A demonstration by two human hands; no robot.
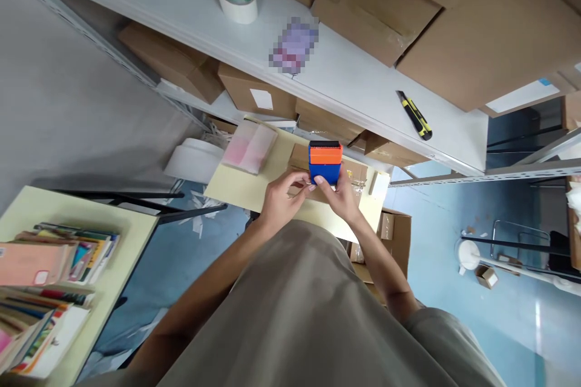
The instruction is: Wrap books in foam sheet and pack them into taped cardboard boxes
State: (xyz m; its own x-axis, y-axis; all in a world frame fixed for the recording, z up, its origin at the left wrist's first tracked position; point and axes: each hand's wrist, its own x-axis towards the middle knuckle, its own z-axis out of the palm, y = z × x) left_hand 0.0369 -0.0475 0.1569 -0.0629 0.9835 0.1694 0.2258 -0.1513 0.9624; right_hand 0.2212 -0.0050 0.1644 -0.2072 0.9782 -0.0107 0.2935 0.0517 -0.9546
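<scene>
Left hand (284, 201) and right hand (339, 196) met at a blue-and-orange tape dispenser (325, 163), or what looked like one, its black strip pointing to twelve o'clock. The right hand gripped its lower body, thumb across the blue face. At seven o'clock, the left fingertips were pinched narrow by its lower corner; whether they held anything could not be told.

This seemed a fine-fingered step of handling or adjusting, and the next move called for a steady right grip and small left-hand motions. Behind the dispenser lay a carton (299, 156) on a pale yellow table (315, 216), with a pink-and-white packet (249, 146) at nine.

From eleven to two ran the edge of a white shelf (363, 103), crowding any forward lift. It bore a tape roll (239, 9) at eleven and a yellow-and-black utility knife (415, 116) at two. Toward four, past the table's edge, blue floor (436, 217) gave more elbow room; the person's shirt (308, 296) bounded six.
</scene>
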